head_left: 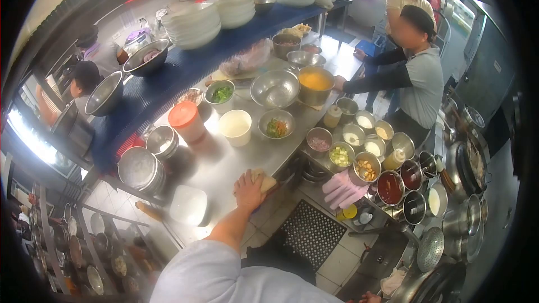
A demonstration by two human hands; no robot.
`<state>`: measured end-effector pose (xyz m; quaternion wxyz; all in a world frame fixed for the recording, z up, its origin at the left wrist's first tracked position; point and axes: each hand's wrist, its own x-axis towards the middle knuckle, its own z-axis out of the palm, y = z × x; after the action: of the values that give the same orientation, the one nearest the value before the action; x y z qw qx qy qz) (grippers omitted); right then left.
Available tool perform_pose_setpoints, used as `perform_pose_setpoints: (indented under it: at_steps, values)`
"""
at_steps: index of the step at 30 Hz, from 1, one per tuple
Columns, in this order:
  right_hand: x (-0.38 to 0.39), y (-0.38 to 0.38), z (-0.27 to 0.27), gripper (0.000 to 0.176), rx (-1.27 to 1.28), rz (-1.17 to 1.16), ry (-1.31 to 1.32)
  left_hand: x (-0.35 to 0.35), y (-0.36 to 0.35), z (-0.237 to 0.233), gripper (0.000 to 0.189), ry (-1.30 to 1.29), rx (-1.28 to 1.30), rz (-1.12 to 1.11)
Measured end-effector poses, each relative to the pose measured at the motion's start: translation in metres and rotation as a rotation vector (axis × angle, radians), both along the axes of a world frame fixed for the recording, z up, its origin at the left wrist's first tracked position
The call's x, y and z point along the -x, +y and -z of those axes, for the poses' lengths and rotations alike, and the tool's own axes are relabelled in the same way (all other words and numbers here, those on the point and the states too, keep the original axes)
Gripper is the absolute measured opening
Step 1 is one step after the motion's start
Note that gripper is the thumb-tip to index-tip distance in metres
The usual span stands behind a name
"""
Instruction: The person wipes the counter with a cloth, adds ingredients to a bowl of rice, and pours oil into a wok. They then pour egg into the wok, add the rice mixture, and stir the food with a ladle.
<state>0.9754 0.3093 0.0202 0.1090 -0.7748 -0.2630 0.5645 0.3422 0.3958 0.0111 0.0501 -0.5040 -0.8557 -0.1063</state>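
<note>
My left hand [251, 189] reaches to the front edge of the steel counter, its fingers over what looks like a folded beige cloth [266, 184]. A white square bowl [188, 205] stands to the left of this hand. Beyond it are a white tub [235, 128] and a metal bowl of chopped green and orange pieces [277, 125]. Only a bit of my right hand [369, 298] shows at the bottom edge, and its grip cannot be made out.
Metal pots of sauces and chopped food crowd the right station, including a red sauce pot [390, 187]. A pink glove [345, 189] hangs there. A co-worker [418, 78] stands at the far right end of the counter. Stacked white bowls [191, 25] fill the blue shelf above.
</note>
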Motion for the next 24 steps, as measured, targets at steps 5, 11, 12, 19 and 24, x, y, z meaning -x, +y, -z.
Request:
perform_pose_setpoints:
  at_steps: [5,11,12,19,24]
  values:
    - [0.034,0.006,-0.043,0.026,0.034,0.000,-0.069,0.000,0.001,-0.001,0.071,-0.006,-0.007,-0.011]
    - [0.033,0.004,-0.040,0.026,0.016,0.026,-0.064,0.000,0.002,0.000,0.069,-0.021,-0.006,-0.010]
    - [0.032,0.004,-0.039,0.026,0.014,0.023,-0.065,0.000,0.001,-0.001,0.069,-0.024,-0.008,-0.011]
    - [0.020,0.002,-0.023,0.026,0.000,0.018,-0.058,0.000,0.001,-0.002,0.067,-0.013,0.006,-0.012]
    - [0.015,0.002,-0.018,0.027,-0.022,0.025,0.011,0.000,0.002,0.001,0.063,0.004,-0.054,-0.001]
